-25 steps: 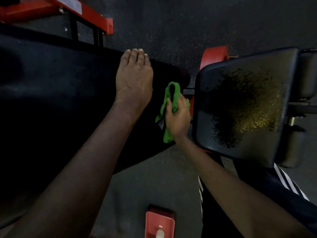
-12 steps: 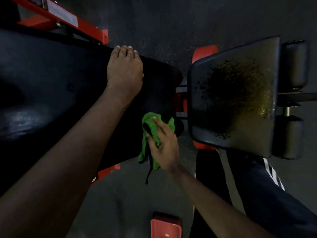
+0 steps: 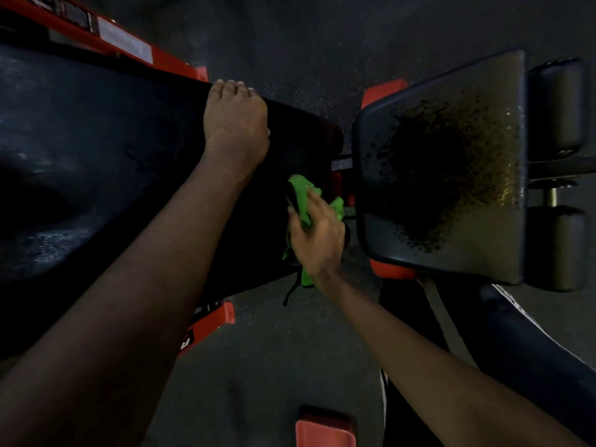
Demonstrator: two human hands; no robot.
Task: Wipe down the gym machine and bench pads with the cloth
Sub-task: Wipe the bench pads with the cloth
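Wiping is under way at the end of the long black bench pad (image 3: 113,156), and by my reckoning the job is nowhere near finished. The right hand (image 3: 317,235) grips the green cloth (image 3: 301,195), bunched under its fingers, and presses it on the end of that pad, just beside the gap to the seat pad (image 3: 451,175). The left hand (image 3: 237,119) lies flat on the same long pad, fingers together and reaching its far edge, holding nothing; it looks like a brace.

Nothing tells me how much of the long pad has been wiped. A dull sheen shows toward its left part, but whether that is damp or just light I cannot say. The seat pad carries a brownish speckled patch, wear or grime, and the cloth is not on it. The two roller pads (image 3: 556,104) and the red frame (image 3: 129,50) look untouched too, so I'd count those as left to do.

Half a second ago the cloth hand sat lower, near the pad's near edge. It has since swept back up across the end, while the left hand has stayed put.
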